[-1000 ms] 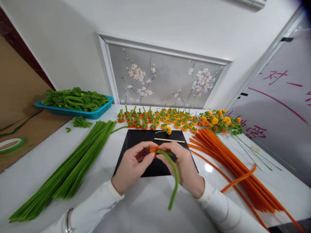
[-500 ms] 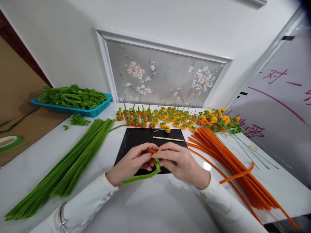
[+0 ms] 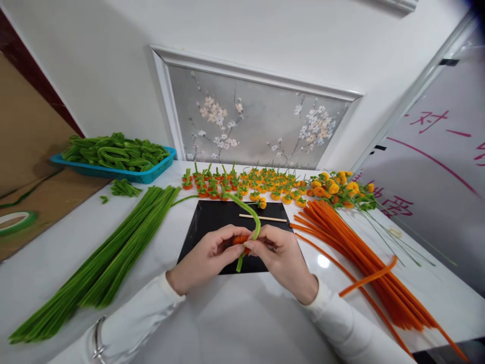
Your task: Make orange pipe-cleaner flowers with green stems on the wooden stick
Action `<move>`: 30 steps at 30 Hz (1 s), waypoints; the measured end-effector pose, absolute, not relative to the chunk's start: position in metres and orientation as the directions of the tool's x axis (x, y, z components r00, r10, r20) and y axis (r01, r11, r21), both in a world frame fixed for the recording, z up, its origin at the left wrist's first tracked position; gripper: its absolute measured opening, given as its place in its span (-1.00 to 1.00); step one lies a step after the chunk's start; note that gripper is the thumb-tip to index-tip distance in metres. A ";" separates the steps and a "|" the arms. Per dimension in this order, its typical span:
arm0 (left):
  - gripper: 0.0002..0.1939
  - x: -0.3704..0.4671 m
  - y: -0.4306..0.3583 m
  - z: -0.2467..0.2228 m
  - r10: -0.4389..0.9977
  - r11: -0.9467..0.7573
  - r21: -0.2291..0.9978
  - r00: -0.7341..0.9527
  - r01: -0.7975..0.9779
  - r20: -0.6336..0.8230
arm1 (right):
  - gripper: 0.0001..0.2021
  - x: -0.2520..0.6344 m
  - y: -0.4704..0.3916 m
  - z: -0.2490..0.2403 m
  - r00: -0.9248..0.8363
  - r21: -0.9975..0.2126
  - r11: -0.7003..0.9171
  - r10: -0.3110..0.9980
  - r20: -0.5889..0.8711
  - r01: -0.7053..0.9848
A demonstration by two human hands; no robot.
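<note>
Between my hands is a small orange pipe-cleaner flower (image 3: pixel 240 239), partly covered by the fingers. A green pipe cleaner (image 3: pixel 256 222) runs past it, its long end arching up and to the left, its short end hanging below. My left hand (image 3: pixel 215 248) is closed on the orange flower from the left, thumb and fingertips pinching it. My right hand (image 3: pixel 279 255) pinches the green pipe cleaner against the flower's right side. Both hands are above the near part of a black mat (image 3: pixel 200 232). A thin wooden stick (image 3: pixel 262 218) and a small yellow-orange flower (image 3: pixel 261 203) lie farther back on it.
Bundled green pipe cleaners (image 3: pixel 109 258) lie left, orange ones (image 3: pixel 364 258) right. Several rows of small flowers (image 3: pixel 242 184) stand behind the mat. A blue basket (image 3: pixel 151 173) of green pieces is back left; finished yellow flowers (image 3: pixel 337 187) lie back right. Green tape (image 3: pixel 26 225) sits far left.
The green pipe cleaner's long end has swung from pointing down-left to arching upward over the mat. Both hands have turned, and more of the orange flower shows between them.
</note>
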State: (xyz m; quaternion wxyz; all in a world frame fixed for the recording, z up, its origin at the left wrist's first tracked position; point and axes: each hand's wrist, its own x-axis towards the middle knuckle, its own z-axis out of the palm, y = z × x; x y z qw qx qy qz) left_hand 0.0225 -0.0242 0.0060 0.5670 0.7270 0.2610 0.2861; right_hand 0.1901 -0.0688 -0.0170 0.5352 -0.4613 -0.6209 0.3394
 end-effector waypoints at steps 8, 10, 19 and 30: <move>-0.84 0.024 -0.025 0.001 0.680 0.058 0.998 0.731 0.028 -0.060 | -0.84 0.190 -0.067 -0.015 0.031 -0.852 0.423 0.891 0.453 0.308; -0.84 0.023 -0.024 0.001 0.669 0.122 0.992 0.735 0.039 -0.112 | -0.82 0.189 -0.066 -0.017 0.051 -0.870 0.397 0.902 0.429 0.291; -0.78 0.021 -0.020 -0.003 0.668 0.391 0.920 0.695 -0.025 -0.266 | -0.71 0.185 -0.065 -0.015 0.060 -0.988 0.153 0.987 0.152 -0.014; -0.83 0.027 -0.026 -0.002 0.774 0.322 0.946 0.588 -0.044 -0.236 | -0.72 0.193 -0.064 -0.017 0.130 -0.931 0.240 0.950 0.283 0.273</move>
